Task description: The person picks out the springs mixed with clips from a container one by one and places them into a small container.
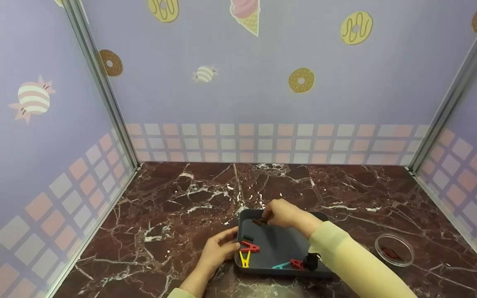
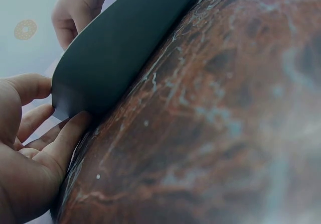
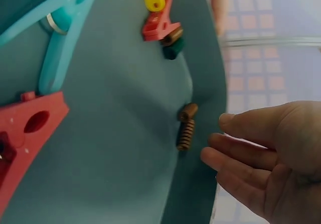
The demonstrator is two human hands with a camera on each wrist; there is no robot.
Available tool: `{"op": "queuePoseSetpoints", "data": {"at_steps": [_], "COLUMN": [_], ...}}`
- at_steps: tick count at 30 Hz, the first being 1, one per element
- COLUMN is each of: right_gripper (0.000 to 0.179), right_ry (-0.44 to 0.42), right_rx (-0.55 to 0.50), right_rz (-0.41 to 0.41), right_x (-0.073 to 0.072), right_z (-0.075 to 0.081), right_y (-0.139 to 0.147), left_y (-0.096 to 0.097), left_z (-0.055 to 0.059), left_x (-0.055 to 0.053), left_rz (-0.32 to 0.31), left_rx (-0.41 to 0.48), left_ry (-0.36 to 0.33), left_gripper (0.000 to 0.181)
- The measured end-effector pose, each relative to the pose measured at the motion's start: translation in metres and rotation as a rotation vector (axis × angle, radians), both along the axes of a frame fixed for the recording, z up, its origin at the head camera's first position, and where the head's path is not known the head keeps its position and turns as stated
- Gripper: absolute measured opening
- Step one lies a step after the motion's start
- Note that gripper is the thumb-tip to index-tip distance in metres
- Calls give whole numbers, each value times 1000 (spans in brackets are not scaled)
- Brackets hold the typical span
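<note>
My left hand (image 1: pixel 218 249) is at the left wall of a dark grey tray (image 1: pixel 278 271), its fairly straight fingers touching the wall and rim from outside. Over the tray's far left part is my right hand (image 1: pixel 285 213). In the right wrist view its fingers extend at the tray wall and hold nothing. Just beyond their tips lie small brown ribbed pieces (image 3: pixel 185 133). Near my left hand are a yellow plastic clip (image 1: pixel 244 259), a red clip (image 1: pixel 250 246) and a dark green ribbed piece (image 1: pixel 248 239).
A turquoise clip (image 1: pixel 280 265), another red clip (image 1: pixel 297 263) and a black object (image 1: pixel 311 261) lie along the tray's near side. Right of the tray, a clear round dish (image 1: pixel 408 260) holds dark red ribbed bits. Patterned panels (image 1: pixel 255 103) border the marbled tabletop (image 1: pixel 172 231).
</note>
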State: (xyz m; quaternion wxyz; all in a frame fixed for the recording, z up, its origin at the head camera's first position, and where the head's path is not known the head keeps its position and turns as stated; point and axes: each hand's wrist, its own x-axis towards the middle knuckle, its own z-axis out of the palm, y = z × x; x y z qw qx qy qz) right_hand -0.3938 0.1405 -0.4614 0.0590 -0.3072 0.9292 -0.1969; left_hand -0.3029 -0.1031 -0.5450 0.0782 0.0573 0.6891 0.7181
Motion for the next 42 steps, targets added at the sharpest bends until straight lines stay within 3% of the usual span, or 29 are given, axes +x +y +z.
{"op": "queuePoseSetpoints", "data": {"at_steps": [6, 17, 32, 42], "right_gripper": [23, 13, 12, 10], "right_ry": [-9, 89, 12, -18], "right_rx": [71, 149, 182, 143], "right_rz": [-9, -31, -49, -29], "right_x": [0, 2, 3, 0], "right_z": [-8, -16, -18, -14], "right_y": [-8, -11, -3, 5], "left_y": [2, 3, 2, 2], "left_z": [0, -2, -2, -1], "left_x": [0, -1, 0, 0], "left_rz": [9, 0, -7, -3], "left_rx": [-13, 13, 30, 32], "left_ry": [19, 21, 15, 4], "left_gripper": [60, 61, 60, 61]}}
